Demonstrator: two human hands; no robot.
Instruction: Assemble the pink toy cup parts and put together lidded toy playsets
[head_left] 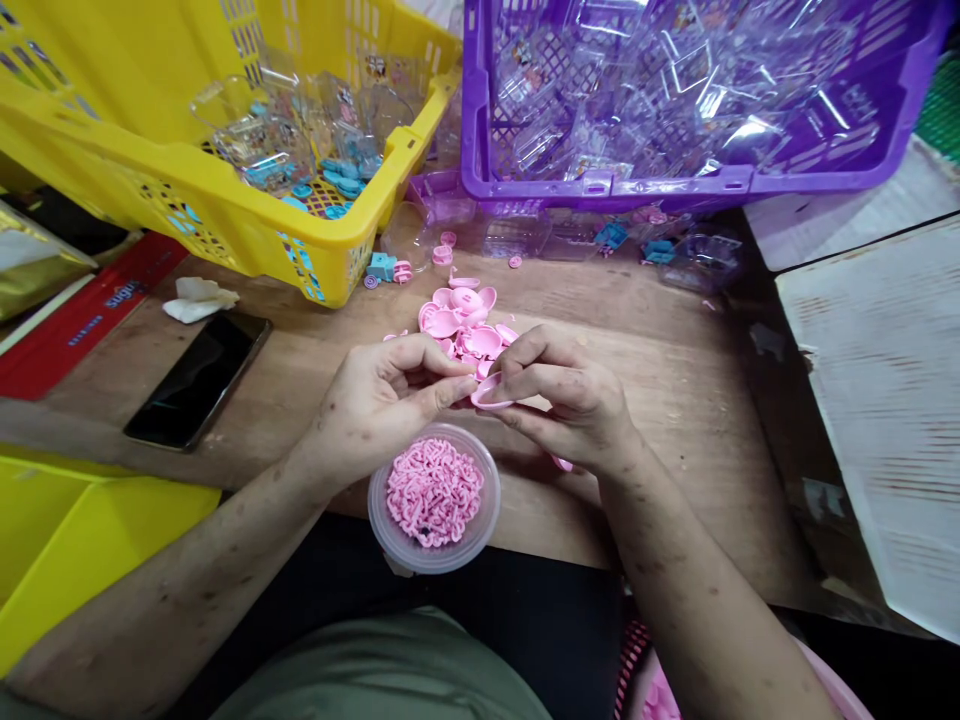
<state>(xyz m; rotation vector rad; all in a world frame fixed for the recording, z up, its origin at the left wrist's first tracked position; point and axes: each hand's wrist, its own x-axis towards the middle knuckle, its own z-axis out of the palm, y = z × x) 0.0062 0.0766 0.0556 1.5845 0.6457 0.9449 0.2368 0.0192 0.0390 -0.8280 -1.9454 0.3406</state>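
Note:
Between the fingers of my right hand (566, 400) is a pink oval plastic piece (489, 392), shaped like a shallow shell. My left hand (382, 400) meets it from the other side, thumb and forefinger pinched at the piece's edge; whatever small part sits in that pinch is too small to name. Just beyond my fingertips lies a pile of similar pink plastic pieces (461, 315). Below my hands, at the table's near edge, stands a round clear tub (380, 515) full of small curly pink parts (435, 490).
At the back left is a yellow basket (300, 215) holding clear cases and blue parts. A purple basket (675, 185) of clear plastic cases stands at the back right. A black phone (199, 380) lies on the left, and a white-topped box (877, 400) borders the right.

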